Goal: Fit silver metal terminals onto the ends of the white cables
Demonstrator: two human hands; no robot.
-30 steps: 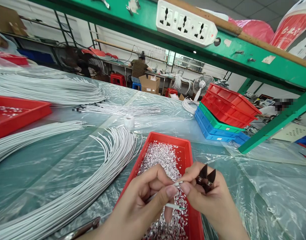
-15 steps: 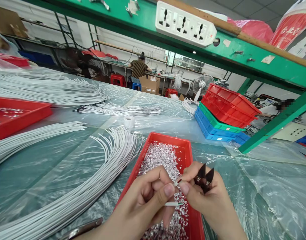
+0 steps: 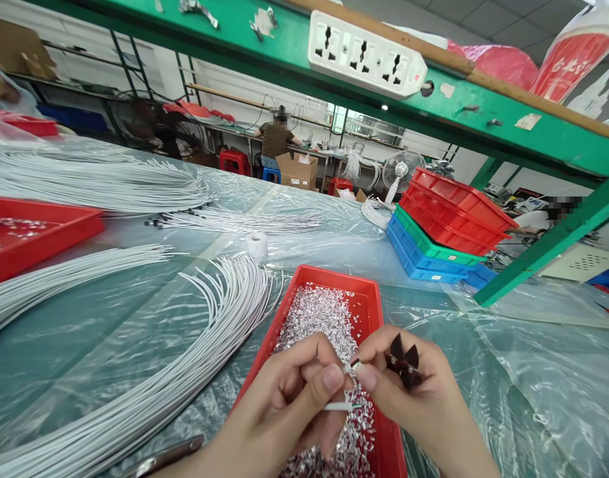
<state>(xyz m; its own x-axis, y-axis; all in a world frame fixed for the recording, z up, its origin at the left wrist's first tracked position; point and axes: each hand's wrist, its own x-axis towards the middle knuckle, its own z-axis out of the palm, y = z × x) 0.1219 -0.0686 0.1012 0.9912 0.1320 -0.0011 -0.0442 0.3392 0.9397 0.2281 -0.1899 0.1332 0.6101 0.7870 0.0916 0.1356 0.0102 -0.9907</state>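
Observation:
My left hand (image 3: 304,392) is closed, with a thin white cable (image 3: 338,406) in its fingers. The cable's end points right and shows fine inner wires, one greenish. My right hand (image 3: 408,392) is closed too. Its thumb and forefinger pinch a small pale piece with a dark end (image 3: 352,364), touching the left fingertips. A dark two-bladed hand tool (image 3: 404,362) is tucked in the right fingers, its points upward and apart; its handles are hidden. Both hands are over a red tray (image 3: 368,292) holding many small shiny silver pieces (image 3: 319,312).
A large bundle of white cables (image 3: 194,372) curves along the left. More cables (image 3: 85,179) and another red tray (image 3: 75,222) lie beyond. A white roll (image 3: 257,244), stacked crates (image 3: 448,212) and a green shelf beam (image 3: 264,40) with a power strip (image 3: 366,56) stand ahead.
The points of the dark tool have tilted left and spread further apart in my right hand. Both hands keep nearly the same place, and the view has shifted slightly.

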